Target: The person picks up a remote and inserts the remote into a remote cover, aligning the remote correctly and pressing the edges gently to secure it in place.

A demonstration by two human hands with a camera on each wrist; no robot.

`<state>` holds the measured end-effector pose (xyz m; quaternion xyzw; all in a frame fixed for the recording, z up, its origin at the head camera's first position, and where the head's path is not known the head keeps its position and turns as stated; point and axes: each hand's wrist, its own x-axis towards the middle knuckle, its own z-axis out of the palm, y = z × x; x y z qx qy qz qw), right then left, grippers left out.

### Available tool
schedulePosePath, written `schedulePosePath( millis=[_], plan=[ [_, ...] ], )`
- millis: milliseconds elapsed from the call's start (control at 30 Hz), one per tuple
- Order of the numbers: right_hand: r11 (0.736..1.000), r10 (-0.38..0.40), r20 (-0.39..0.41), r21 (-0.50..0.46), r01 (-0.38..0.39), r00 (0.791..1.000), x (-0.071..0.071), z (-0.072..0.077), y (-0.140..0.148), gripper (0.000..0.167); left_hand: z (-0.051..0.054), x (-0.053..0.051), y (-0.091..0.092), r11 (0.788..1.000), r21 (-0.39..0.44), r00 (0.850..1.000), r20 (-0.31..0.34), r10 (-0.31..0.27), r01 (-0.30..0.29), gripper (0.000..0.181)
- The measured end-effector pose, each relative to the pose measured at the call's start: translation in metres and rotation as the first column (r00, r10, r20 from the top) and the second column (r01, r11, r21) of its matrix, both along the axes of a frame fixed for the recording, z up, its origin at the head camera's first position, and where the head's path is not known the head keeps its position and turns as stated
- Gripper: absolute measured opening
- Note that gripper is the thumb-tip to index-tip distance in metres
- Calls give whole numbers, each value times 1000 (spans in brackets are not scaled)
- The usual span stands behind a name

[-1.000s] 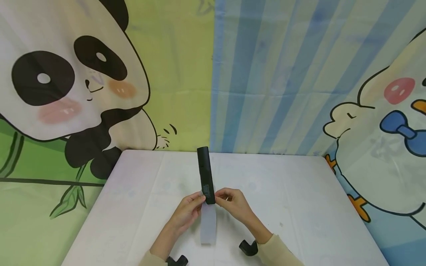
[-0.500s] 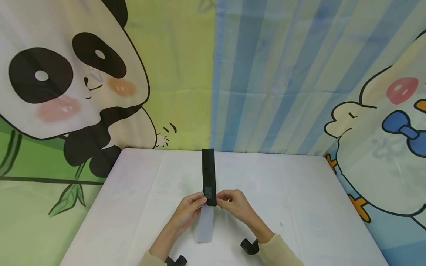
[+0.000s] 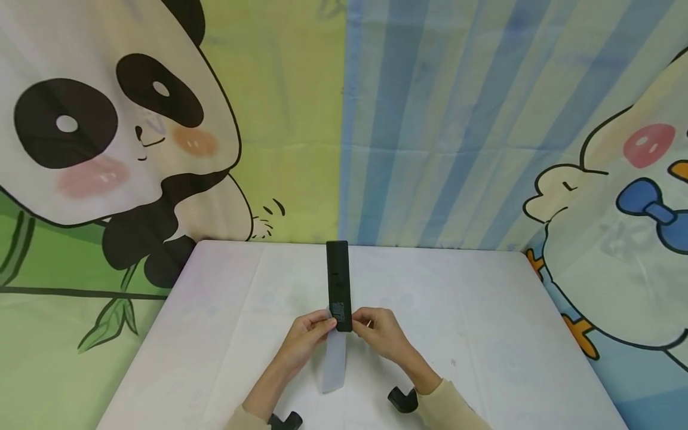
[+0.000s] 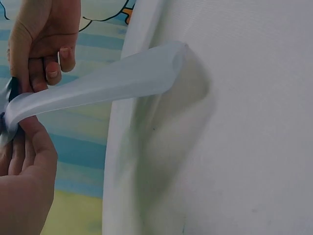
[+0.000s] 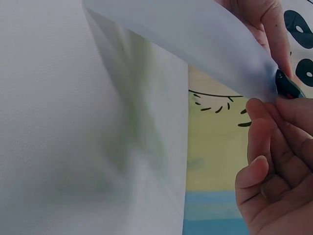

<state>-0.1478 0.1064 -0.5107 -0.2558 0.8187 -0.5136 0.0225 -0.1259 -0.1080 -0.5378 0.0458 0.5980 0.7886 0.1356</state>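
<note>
A slim black remote control [image 3: 338, 275] stands nearly upright in the head view, its small printed label towards me. My left hand [image 3: 305, 337] pinches its lower end, thumb on the near face. At the opposite edge, my right hand [image 3: 383, 335] pinches the mouth of a translucent whitish sleeve [image 3: 334, 365] against the remote. The sleeve bends around the remote's end and its free end hangs towards me over the table; in the left wrist view the sleeve [image 4: 127, 76] looks like a flat tube. How far the remote sits inside it is hidden by fingers.
A white-covered table [image 3: 457, 316] lies under the hands. Cartoon-printed cloth [image 3: 430, 119] rises behind and at the sides. Black angled pieces show near each wrist, one by the right sleeve [image 3: 403, 399].
The remote leaned left a second ago and has straightened to nearly upright, shifting slightly right. The sleeve's hanging end swung left, then a little back right. Both hands keep their hold.
</note>
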Motion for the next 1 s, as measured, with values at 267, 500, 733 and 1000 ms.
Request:
schedulePosePath(
  millis=[267,500,733,1000],
  plan=[
    [1000,-25,-89,10,26,996,3,-3,1,12,1,2,4,991,-122,997,-55,51,-57,31],
    [997,-75,-200,-27,71,977,2,-9,1,16,3,1,5,983,-165,989,-131,62,-84,29],
    [994,-85,-42,-69,82,996,3,-9,0,9,5,0,6,977,-171,988,-116,107,-126,26],
    [995,-40,51,-92,45,998,4,-9,3,10,6,2,9,968,-182,983,-93,160,-174,28]
  ],
)
